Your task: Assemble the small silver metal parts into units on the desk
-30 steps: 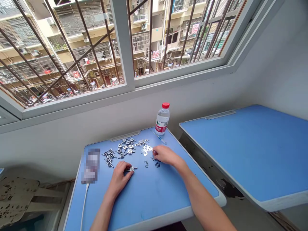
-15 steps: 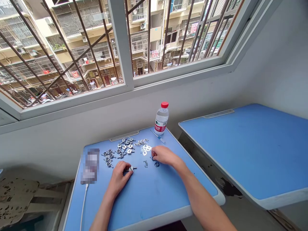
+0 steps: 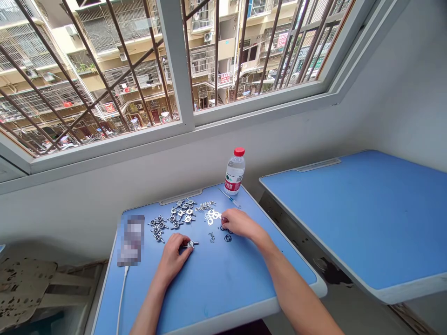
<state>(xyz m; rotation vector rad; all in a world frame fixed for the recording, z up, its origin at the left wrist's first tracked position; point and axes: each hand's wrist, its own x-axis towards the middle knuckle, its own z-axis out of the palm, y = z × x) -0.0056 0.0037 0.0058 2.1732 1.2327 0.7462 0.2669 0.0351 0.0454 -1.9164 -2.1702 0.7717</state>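
Note:
My left hand (image 3: 172, 257) rests on the blue desk (image 3: 209, 288), its fingertips pinching a small silver metal part (image 3: 190, 244) with a short pin sticking out to the right. My right hand (image 3: 241, 224) lies further right, its fingertips beside a small heap of white metal pieces (image 3: 212, 216). Black rubber rings (image 3: 227, 237) lie just below that hand, next to a few tiny screws (image 3: 211, 237). Rows of assembled silver metal parts (image 3: 174, 218) lie between the heap and the desk's left side. Whatever my right fingertips touch is too small to make out.
A capped water bottle (image 3: 234, 171) and a small blue-handled screwdriver (image 3: 229, 198) stand at the desk's back. A blurred flat object (image 3: 131, 240) with a white cable (image 3: 122, 298) lies at the left edge. A second blue desk (image 3: 352, 218) stands to the right, below a barred window.
My right hand has shifted slightly right, uncovering more of the black rings. My left hand still pinches the silver part, with little visible movement.

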